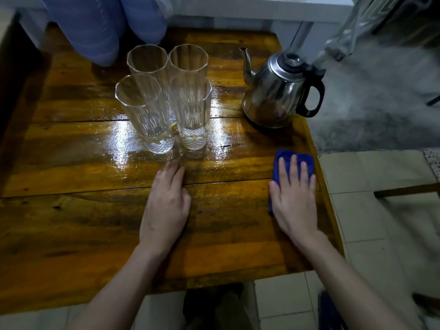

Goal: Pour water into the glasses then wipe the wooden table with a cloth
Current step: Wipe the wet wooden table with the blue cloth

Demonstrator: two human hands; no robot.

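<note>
The wiping step is in hand. The right hand point(294, 196) lies flat, fingers spread, pressing a blue cloth point(292, 160) onto the worktop point(71, 222) just in front of the kettle point(276, 91), close to the right edge. The left hand point(166, 206) rests open and empty on the wood, palm down, its fingertips near the front pair of glasses point(164, 98).

The four glasses stand in a tight square to the left of the kettle. How much water they hold is hard to tell through the clear walls; the pouring looks finished, since the kettle sits upright and untouched with its spout turned toward the glasses.

The boards around and in front of the glasses shine wet, so the next move likely calls for sliding the cloth leftward from the kettle across that sheen, keeping clear of the glass bases, or lifting them aside with the free hand. Tall, narrow glasses could tip if nudged.

The worktop is dark varnished planks with visible seams. Beyond the kettle the floor is grey concrete, turning to pale tiles nearer the onlooker's side. Behind the glasses stand large blue water bottles point(95, 27).
</note>
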